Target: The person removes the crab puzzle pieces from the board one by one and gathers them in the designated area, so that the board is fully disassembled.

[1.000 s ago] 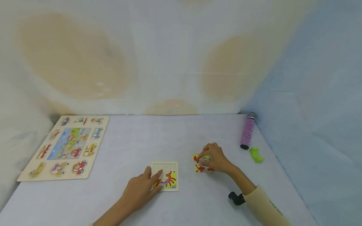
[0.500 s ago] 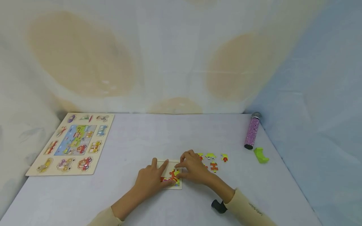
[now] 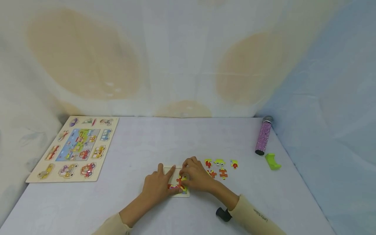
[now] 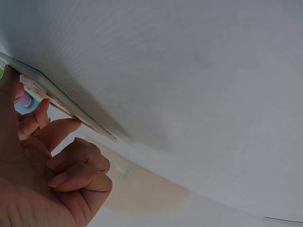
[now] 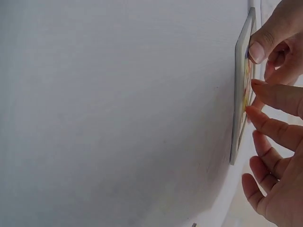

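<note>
A small square puzzle tray (image 3: 183, 195) lies on the table, its lower part filled with yellow and red picture pieces. My left hand (image 3: 156, 183) rests on the tray's left side, thumb along the lower edge and index finger across the upper left; the left wrist view shows its other fingers (image 4: 87, 163) bent clear of the board. My right hand (image 3: 196, 175) is over the tray's right side. Its thumb and index fingertip pinch a puzzle piece at the board's surface, mostly hidden by the fingers. Several loose puzzle pieces (image 3: 223, 173) lie right of the tray.
At the far left lies a large wooden vehicle puzzle board (image 3: 100, 163). A glittery purple microphone (image 3: 263, 137) and a bright green curved piece (image 3: 273, 162) are at the right. Beside the right sleeve sits a black object (image 3: 223, 214), partly covered. Cloth walls stand behind and beside the table.
My right hand has moved left from the loose pieces to the tray, bringing a puzzle piece. Over the last half second its fingers shifted only slightly. My left hand stays on the tray.
</note>
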`<move>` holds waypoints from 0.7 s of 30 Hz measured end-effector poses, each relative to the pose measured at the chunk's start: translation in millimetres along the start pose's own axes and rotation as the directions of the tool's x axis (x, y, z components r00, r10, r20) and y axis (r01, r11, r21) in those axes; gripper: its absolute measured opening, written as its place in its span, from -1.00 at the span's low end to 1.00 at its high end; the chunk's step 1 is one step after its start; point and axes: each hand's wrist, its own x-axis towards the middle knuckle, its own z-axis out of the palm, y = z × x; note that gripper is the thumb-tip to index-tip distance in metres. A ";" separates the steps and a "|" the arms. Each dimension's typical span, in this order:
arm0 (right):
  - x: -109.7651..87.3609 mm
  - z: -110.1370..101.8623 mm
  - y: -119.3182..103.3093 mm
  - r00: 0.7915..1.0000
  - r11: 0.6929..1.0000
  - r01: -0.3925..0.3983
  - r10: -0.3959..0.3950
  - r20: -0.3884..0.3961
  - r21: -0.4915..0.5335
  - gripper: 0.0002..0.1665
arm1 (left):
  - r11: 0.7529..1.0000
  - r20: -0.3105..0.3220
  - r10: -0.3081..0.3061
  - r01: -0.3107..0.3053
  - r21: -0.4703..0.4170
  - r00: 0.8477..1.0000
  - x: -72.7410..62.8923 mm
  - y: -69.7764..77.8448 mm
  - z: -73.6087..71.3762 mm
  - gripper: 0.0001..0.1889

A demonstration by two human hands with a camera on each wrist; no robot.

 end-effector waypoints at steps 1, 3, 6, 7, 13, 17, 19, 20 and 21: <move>0.9 -0.2 -0.1 1.000 1.000 -0.002 0.002 0.009 0.004 -0.79 | 1.000 -0.003 0.001 -0.001 0.000 1.000 0.3 0.0 0.0 -0.07; 2.7 -0.4 0.7 1.000 1.000 -0.006 0.005 0.025 0.009 -0.81 | 1.000 -0.008 0.002 -0.002 0.000 1.000 0.5 0.0 -0.1 -0.07; 5.2 -0.5 2.7 0.999 1.000 -0.002 0.001 0.046 0.022 -0.82 | 1.000 -0.008 0.002 -0.002 -0.003 1.000 0.7 0.0 0.3 -0.06; 5.8 -0.6 3.2 0.999 1.000 0.000 -0.001 0.051 0.029 -0.82 | 1.000 -0.007 0.005 -0.005 -0.005 1.000 0.9 0.0 0.6 -0.06; 10.3 -2.5 6.5 0.997 0.995 -0.001 -0.007 0.078 0.097 -0.88 | 0.999 0.009 0.013 -0.012 -0.029 1.000 1.4 0.7 -0.4 -0.06; 11.9 -4.0 7.2 0.997 0.990 -0.013 0.002 0.079 0.141 -0.91 | 0.999 0.011 0.011 -0.010 -0.035 1.000 2.1 0.3 -0.7 -0.06; 12.0 -3.2 8.5 0.998 0.986 -0.016 0.006 0.063 0.166 -0.93 | 0.999 0.011 0.009 -0.009 -0.037 1.000 2.0 -0.2 0.0 -0.05; 12.1 -2.4 9.4 0.999 0.984 -0.013 0.004 0.051 0.175 -0.94 | 0.999 0.013 0.007 -0.007 -0.038 1.000 1.8 -0.3 -0.2 -0.06; 12.2 -1.6 10.4 0.999 0.983 -0.007 0.000 0.037 0.185 -0.94 | 0.999 0.017 0.003 -0.002 -0.032 1.000 1.7 -0.5 -0.3 -0.06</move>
